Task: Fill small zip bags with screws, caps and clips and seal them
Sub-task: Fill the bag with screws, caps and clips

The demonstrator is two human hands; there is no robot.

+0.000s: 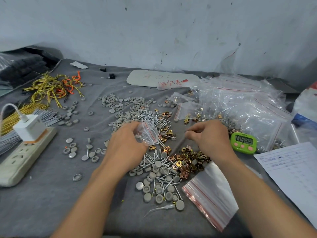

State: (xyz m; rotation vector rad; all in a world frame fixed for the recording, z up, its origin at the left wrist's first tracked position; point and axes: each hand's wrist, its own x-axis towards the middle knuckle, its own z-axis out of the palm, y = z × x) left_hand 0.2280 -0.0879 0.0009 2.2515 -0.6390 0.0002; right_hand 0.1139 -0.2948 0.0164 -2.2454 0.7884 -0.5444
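Grey cloth covers a table (51, 194) strewn with small hardware. Above the middle of the surface, the left hand (127, 143) grips a small clear zip bag (147, 133), its fingers curled round the crumpled body. The red-lined mouth end seems turned toward the right hand (209, 136). That hand hovers near it with thumb and forefinger pinched together and the other fingers curled; whether it holds a piece is too small to tell.

The likely trouble: the bag is thin and limp, so its mouth may fold closed. A dropped part would then miss it and be lost among the loose screws (154, 117), grey caps (120, 102) and brass-coloured clips (188, 158) heaped beneath. Screw points could also pierce the film.

The bag looks soft, wrinkled and glossy. A few screws show through it, and it is not yet sealed. Flat empty bags (211, 194) lie toward the front edge, and filled bags (240, 103) pile toward the back right corner.
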